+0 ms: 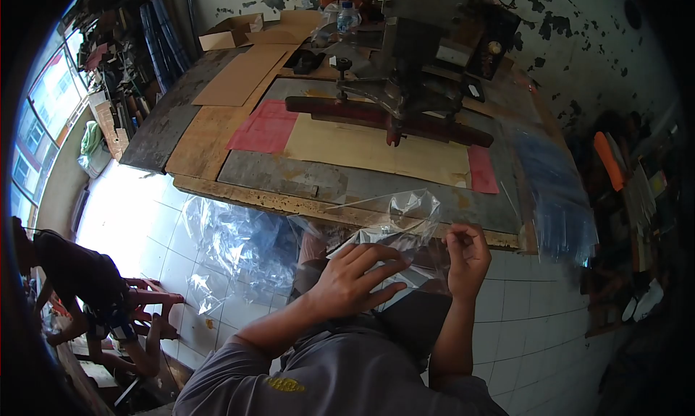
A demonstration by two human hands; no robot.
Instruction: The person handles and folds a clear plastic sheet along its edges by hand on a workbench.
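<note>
A clear, shiny plastic sheet (414, 212) hangs in front of my body at the table's front edge, crumpled and catching the light. My right hand (467, 262) is raised with its fingers curled, pinching the sheet's right side. Across the sheet's lower left lies my left hand (356, 277), its fingers stretched out and apart. Where the sheet ends is hard to make out because it is see-through.
A press with a dark red bar (434, 126) stands over a yellow sheet (347, 147) and a pink piece (262, 125). Clear plastic sheets (557, 199) drape over the table's right side. Crumpled plastic (242, 246) lies below left. A person (79, 278) sits near a red stool (156, 298).
</note>
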